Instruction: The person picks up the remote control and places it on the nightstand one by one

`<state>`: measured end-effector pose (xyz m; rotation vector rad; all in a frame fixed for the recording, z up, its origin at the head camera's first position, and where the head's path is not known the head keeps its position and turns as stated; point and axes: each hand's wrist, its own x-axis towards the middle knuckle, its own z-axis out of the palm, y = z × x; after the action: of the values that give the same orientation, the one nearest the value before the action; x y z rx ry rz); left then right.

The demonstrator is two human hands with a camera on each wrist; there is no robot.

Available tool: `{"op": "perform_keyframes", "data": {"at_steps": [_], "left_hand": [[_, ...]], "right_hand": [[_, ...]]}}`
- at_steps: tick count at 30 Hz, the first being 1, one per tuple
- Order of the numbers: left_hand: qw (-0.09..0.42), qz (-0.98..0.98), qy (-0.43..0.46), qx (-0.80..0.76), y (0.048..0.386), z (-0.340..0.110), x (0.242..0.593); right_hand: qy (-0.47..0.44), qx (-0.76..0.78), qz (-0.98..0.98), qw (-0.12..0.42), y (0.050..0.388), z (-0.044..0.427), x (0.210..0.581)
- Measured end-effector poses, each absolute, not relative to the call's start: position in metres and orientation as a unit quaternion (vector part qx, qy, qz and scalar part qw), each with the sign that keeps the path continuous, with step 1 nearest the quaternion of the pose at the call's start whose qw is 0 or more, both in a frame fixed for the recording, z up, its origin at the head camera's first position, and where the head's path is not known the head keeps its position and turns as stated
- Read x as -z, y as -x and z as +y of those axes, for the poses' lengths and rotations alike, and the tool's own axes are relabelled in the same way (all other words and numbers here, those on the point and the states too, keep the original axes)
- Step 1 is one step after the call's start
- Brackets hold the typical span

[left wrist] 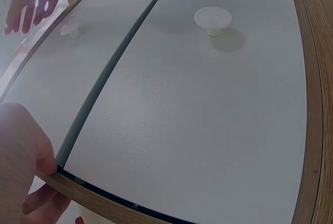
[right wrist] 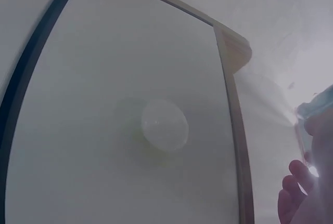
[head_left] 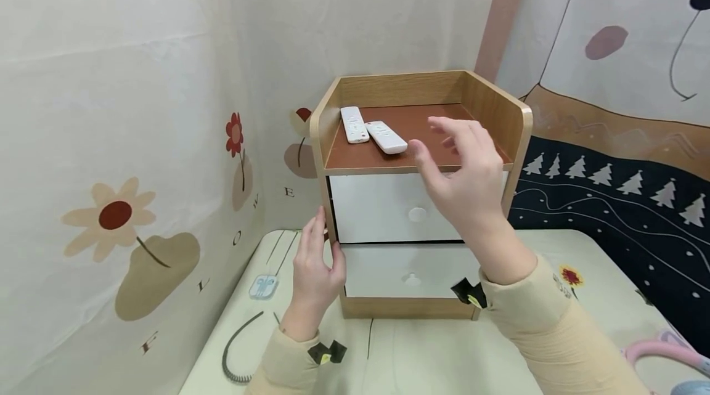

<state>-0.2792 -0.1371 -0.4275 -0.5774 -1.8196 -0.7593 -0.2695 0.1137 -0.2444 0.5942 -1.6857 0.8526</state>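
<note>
A small wooden cabinet [head_left: 407, 307] with two white-fronted drawers stands upright, both drawers closed. My left hand [head_left: 316, 275] rests along its left side, thumb at the front edge and fingers on the outer side. The right hand [head_left: 466, 167] hovers in front of the top shelf, thumb apart from the bent fingers, nothing visible between them. On the brown shelf lie two white remote controls, one at the left [head_left: 354, 124] and a second remote [head_left: 386, 137] slanting beside it. A round white knob [left wrist: 213, 18] shows on the lower drawer; another knob [right wrist: 165, 125] is on the upper drawer.
Left of the cabinet, a small clear case with a cable [head_left: 263, 286] lies on the pale table cover, with a dark coiled cord [head_left: 227, 352] nearer me. A pink curved object [head_left: 660, 349] sits at the front right. Printed curtains [head_left: 138, 105] hang close behind and left.
</note>
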Motion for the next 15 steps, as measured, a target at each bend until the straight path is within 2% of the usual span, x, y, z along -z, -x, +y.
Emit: {"op": "perform_keyframes", "data": {"at_steps": [7, 15], "left_hand": [[0.516, -0.758, 0.240, 0.318, 0.278, -0.137, 0.426], [0.517, -0.758, 0.240, 0.318, 0.278, -0.136, 0.426]], "right_hand": [[-0.228, -0.389, -0.680, 0.578, 0.258, 0.131, 0.251], [-0.202, -0.397, -0.671, 0.592, 0.251, 0.153, 0.274]]}}
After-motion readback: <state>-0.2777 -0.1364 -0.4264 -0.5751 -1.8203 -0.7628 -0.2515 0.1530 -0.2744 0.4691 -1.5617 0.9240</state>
